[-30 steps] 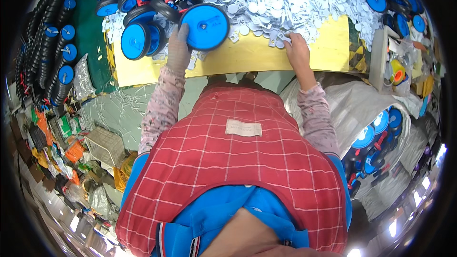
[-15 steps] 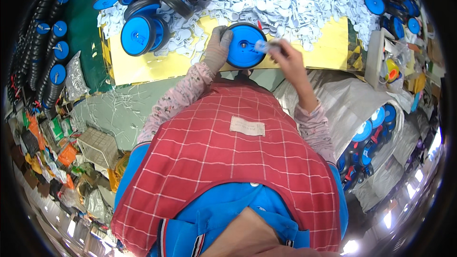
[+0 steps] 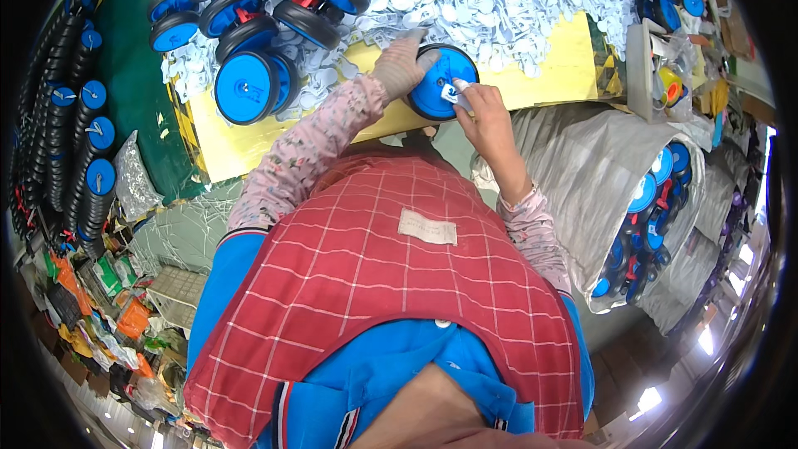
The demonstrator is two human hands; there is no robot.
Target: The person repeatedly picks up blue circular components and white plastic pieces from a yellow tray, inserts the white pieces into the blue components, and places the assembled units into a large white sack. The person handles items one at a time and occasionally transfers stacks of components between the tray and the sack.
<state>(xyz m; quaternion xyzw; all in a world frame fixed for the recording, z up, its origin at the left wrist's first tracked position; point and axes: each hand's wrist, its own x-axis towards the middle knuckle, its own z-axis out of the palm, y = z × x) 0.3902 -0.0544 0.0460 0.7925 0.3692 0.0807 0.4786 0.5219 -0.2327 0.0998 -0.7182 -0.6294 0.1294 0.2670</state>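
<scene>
A blue wheel (image 3: 432,93) with a black tyre stands at the near edge of the yellow board, its blue face toward me. My left hand (image 3: 401,68), in a greyish glove, is closed on the wheel's upper left rim, its thumb over the face. My right hand (image 3: 485,114), bare, pinches a small pale piece (image 3: 451,91) against the right part of that face. The piece's far end lies near the hub; fingers partly cover the rest. Behind the wheel spreads a heap of pale grey, flat, keyhole-like plastic pieces (image 3: 465,4).
Paired blue wheels (image 3: 247,87) with black tyres and red parts crowd the left of the yellow board (image 3: 544,87). Stacked wheels (image 3: 100,176) line the far left. A whitish sack (image 3: 573,158) holding more wheels stands at right, near a pale bin (image 3: 640,71).
My right hand has moved down and left, bringing the pale piece onto the wheel's face. My left hand has shifted up and right along the rim. The whole view has shifted slightly.
</scene>
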